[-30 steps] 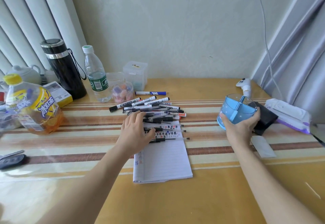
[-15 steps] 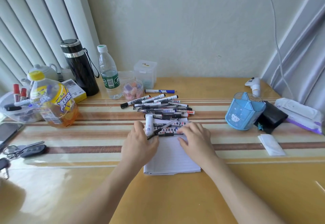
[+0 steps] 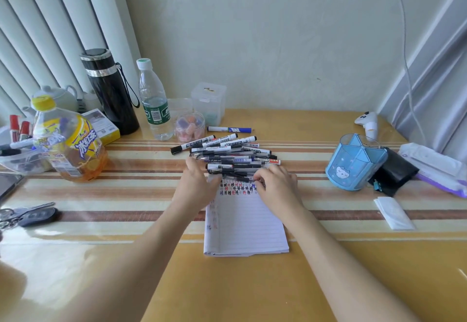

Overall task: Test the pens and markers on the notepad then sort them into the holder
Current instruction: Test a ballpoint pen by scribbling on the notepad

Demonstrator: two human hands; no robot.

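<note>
At the notepad's (image 3: pixel 245 223) far edge a black pen (image 3: pixel 236 177) is being pinched by the right hand (image 3: pixel 276 185); the left hand's (image 3: pixel 195 186) hold cannot be told. Testing is likely being begun, uncapping needed next, the holder (image 3: pixel 355 165) standing by the table's (image 3: pixel 328 283) right edge.

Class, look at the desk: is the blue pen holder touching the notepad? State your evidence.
Apart. The head view shows the blue pen holder standing well right of the notepad, with bare striped table between them.
</note>
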